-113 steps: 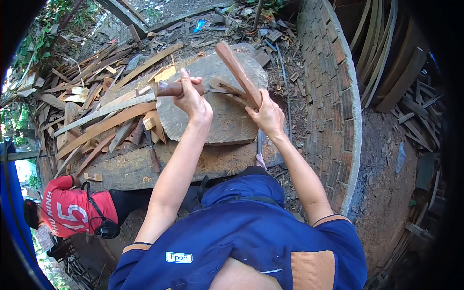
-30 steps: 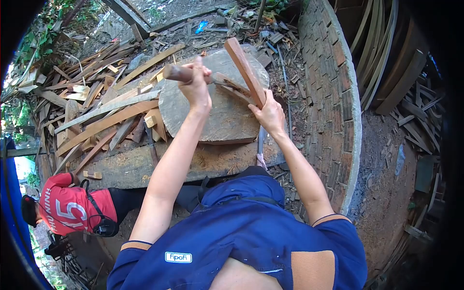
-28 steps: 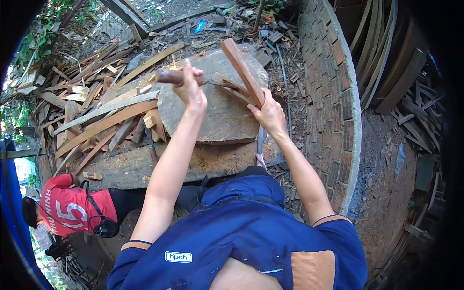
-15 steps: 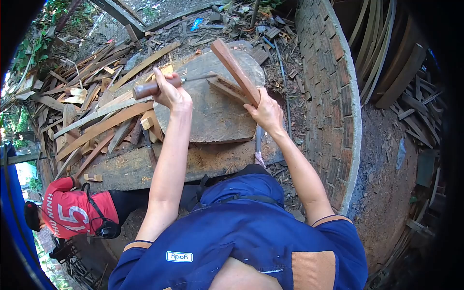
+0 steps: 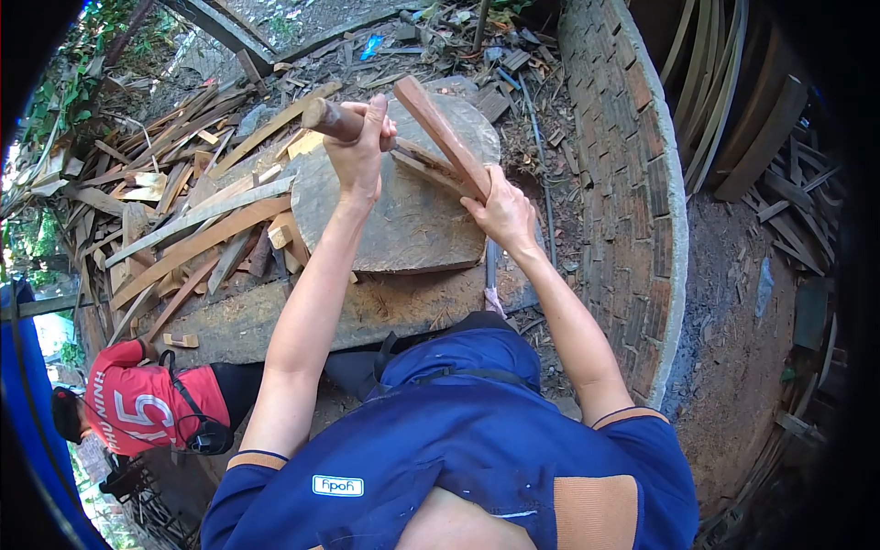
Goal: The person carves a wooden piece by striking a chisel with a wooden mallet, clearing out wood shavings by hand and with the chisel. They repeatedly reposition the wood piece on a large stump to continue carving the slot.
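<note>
My left hand (image 5: 356,158) is closed round a tool with a thick, round wooden handle (image 5: 332,119), which tilts up to the left; its metal part is hidden. My right hand (image 5: 502,209) grips the lower end of a reddish-brown wooden bar (image 5: 445,137) that slants up to the left. A second wooden piece (image 5: 426,172), with a dark hollow seen earlier along it, lies under the bar, one end near my right fingers and the other beside my left hand. Both are over a large round wooden block (image 5: 412,234).
Scrap wood strips (image 5: 197,234) are heaped on the left. A curved brick wall (image 5: 623,202) rises on the right. A person in a red shirt (image 5: 151,399) is at the lower left. Long bent boards (image 5: 706,82) lean at the upper right.
My left hand has moved up and to the right, and the tool's handle has swung upward. The metal shaft seen before is now hidden. My right hand and the bar have hardly moved.
</note>
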Action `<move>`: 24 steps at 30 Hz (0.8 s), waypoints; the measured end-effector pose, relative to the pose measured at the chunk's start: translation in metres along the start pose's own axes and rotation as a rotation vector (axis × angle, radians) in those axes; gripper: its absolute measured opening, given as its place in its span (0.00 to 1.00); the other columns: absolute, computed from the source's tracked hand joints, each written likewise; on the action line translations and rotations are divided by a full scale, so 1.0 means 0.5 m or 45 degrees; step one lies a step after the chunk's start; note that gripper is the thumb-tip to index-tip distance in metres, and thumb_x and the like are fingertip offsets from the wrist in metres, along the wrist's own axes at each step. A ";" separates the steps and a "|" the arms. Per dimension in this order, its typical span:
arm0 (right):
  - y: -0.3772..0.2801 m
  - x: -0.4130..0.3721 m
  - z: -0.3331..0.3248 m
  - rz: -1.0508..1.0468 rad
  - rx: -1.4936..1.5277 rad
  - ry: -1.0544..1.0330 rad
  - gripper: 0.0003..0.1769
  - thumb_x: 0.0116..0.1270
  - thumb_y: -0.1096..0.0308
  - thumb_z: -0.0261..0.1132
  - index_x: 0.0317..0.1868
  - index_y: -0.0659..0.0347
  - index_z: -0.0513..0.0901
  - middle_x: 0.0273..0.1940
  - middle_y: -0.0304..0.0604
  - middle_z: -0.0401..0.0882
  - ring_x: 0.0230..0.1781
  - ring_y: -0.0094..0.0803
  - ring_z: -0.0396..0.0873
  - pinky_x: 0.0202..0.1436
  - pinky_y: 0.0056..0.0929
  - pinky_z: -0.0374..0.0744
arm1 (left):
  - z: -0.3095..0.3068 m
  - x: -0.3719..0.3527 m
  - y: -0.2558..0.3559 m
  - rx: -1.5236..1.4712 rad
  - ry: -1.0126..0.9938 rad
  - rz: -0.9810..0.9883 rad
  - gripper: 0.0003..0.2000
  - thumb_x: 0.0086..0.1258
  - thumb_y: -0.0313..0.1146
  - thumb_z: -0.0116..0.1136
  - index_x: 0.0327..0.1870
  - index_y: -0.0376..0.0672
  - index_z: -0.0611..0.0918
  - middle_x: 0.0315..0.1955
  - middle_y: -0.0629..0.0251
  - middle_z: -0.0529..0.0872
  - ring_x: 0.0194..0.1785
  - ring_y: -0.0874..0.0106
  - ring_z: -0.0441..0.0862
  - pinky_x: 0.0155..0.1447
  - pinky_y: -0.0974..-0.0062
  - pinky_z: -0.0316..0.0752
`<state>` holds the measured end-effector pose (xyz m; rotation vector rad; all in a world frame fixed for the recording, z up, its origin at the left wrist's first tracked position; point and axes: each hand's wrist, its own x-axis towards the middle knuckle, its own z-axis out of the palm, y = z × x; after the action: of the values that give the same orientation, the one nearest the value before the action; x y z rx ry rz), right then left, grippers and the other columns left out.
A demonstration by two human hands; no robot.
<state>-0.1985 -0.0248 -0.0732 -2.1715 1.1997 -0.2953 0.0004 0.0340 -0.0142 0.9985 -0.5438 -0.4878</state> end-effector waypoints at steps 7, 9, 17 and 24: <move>-0.004 -0.002 -0.003 -0.015 -0.008 -0.025 0.29 0.58 0.55 0.73 0.55 0.54 0.70 0.43 0.54 0.85 0.45 0.58 0.83 0.46 0.52 0.80 | 0.010 -0.002 -0.014 0.190 -0.137 0.065 0.10 0.68 0.30 0.68 0.32 0.43 0.77 0.22 0.69 0.81 0.25 0.78 0.79 0.33 0.79 0.78; -0.010 0.004 -0.012 -0.029 -0.005 -0.027 0.27 0.59 0.55 0.72 0.52 0.55 0.69 0.43 0.53 0.85 0.46 0.58 0.83 0.46 0.53 0.80 | 0.021 -0.015 -0.014 0.299 -0.162 0.096 0.10 0.68 0.31 0.69 0.30 0.43 0.76 0.22 0.70 0.81 0.25 0.79 0.80 0.32 0.79 0.77; -0.099 0.033 -0.190 -0.253 0.503 -0.070 0.28 0.73 0.52 0.60 0.63 0.64 0.73 0.43 0.56 0.84 0.33 0.33 0.84 0.38 0.37 0.85 | 0.046 -0.040 -0.016 0.549 -0.192 0.208 0.09 0.68 0.29 0.68 0.29 0.42 0.78 0.22 0.71 0.81 0.24 0.81 0.80 0.29 0.83 0.74; -0.209 -0.055 -0.329 -0.858 0.136 0.096 0.27 0.70 0.59 0.61 0.66 0.60 0.71 0.38 0.60 0.84 0.37 0.51 0.87 0.41 0.45 0.83 | 0.056 -0.034 -0.023 0.448 -0.214 0.240 0.09 0.66 0.31 0.70 0.28 0.42 0.80 0.20 0.75 0.81 0.24 0.85 0.76 0.29 0.83 0.71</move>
<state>-0.2206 -0.0310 0.1220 -2.4216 0.4336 -0.7059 -0.0318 0.0212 -0.0154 1.2324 -0.8874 -0.3136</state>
